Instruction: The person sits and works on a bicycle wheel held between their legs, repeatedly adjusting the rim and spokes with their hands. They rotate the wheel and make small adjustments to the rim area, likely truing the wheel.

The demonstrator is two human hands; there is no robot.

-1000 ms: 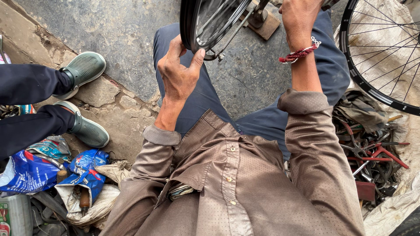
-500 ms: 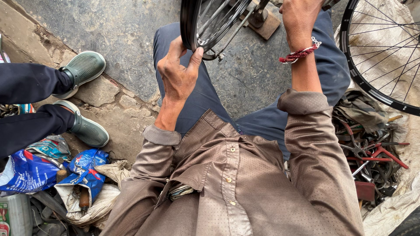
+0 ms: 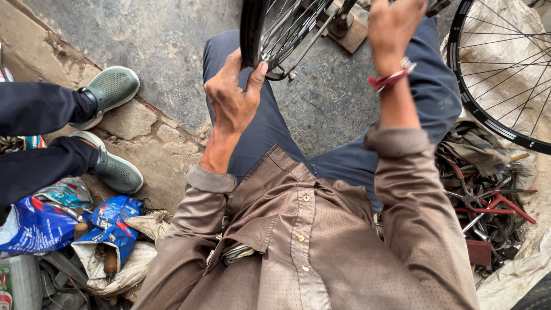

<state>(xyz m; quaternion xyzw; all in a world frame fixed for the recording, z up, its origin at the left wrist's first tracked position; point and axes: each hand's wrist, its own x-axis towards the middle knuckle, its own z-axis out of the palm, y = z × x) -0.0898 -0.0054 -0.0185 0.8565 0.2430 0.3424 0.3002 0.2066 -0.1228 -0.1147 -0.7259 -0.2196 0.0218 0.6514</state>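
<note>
left hand (image 3: pixel 232 100) clamped on the bicycle wheel's rim (image 3: pixel 252 34), wheel up between our knees | right hand (image 3: pixel 393 26) raised by the spokes (image 3: pixel 290 26), can't tell its grip | risk: fingers near spokes could get pinched if it turns

The left hand (image 3: pixel 232 100) has shifted its grip slightly on the wheel rim (image 3: pixel 248 34), the thumb now pressed higher against the rim's edge than a second ago.

Two bicycle wheels (image 3: pixel 275 28) (image 3: pixel 505 74), two green shoes (image 3: pixel 109 89) (image 3: pixel 117 171), two hands (image 3: pixel 232 100) (image 3: pixel 393 26).
</note>
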